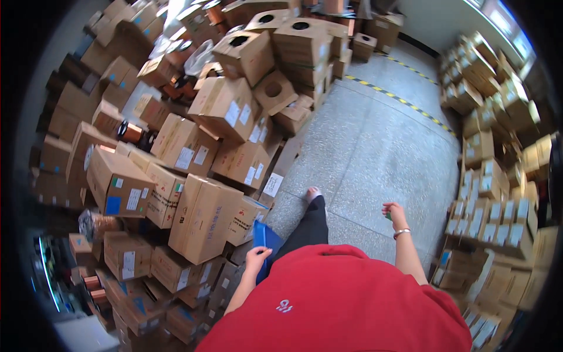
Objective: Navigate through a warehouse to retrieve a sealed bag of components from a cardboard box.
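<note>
While the person in the red top (346, 299) is standing on the speckled grey concrete floor (375, 146), the left hand (257, 256) is clamping a flat blue folder-like board (263, 237) by its lower edge, fingers closed round it. Board is sticking up and away from that grip, tilted, sitting just beside the dark trouser leg (311, 226). Directly outboard of the left grip: a leaning pile of brown cardboard boxes with white labels (205, 217), nearest box close to the board; contact can't be told. The right hand (394, 211) is hanging out to the side at waist height, fingers curled in on a small green object (388, 216); too small to identify, and I can't tell how firmly the grip is closing on it. A silver bracelet (402, 233) is sitting on that wrist. Beyond the right grip, well apart: stacked small brown cartons along the wall (492, 193). Ahead of both grips a bare foot (312, 192) is showing, then a yellow-black striped floor line (404, 101) further out.
</note>
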A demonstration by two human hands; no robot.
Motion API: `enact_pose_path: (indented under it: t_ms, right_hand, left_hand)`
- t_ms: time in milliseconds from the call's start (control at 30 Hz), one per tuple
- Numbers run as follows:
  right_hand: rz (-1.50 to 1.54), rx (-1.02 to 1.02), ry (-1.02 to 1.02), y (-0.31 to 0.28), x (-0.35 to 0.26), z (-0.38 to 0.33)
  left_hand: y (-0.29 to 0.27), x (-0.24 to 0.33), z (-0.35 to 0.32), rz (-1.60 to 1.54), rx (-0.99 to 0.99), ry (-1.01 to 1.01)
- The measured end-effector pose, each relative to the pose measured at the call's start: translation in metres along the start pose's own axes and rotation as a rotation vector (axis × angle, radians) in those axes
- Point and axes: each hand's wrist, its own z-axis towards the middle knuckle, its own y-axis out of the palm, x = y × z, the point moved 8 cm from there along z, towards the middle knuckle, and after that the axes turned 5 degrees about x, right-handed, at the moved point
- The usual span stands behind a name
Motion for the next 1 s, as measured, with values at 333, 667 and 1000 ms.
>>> enact_pose_path:
  t_ms: [333,667,1000]
  right_hand:
    - [-0.447,0.198,0.276,-0.069,-0.075,0.095]
    - [-0.628,-0.093,0.275,0.061,-0.164,0.222]
    - [-0.934,-0.276,-0.118,0.161,-0.335,0.458]
  left_hand:
    - [0.054,0.124,0.176,0.265,-0.118,-0.1]
    - [0.058,0.203,0.258,0.247,-0.021,-0.123]
    - [0.082,0.246,0.279,0.161,0.261,-0.46]
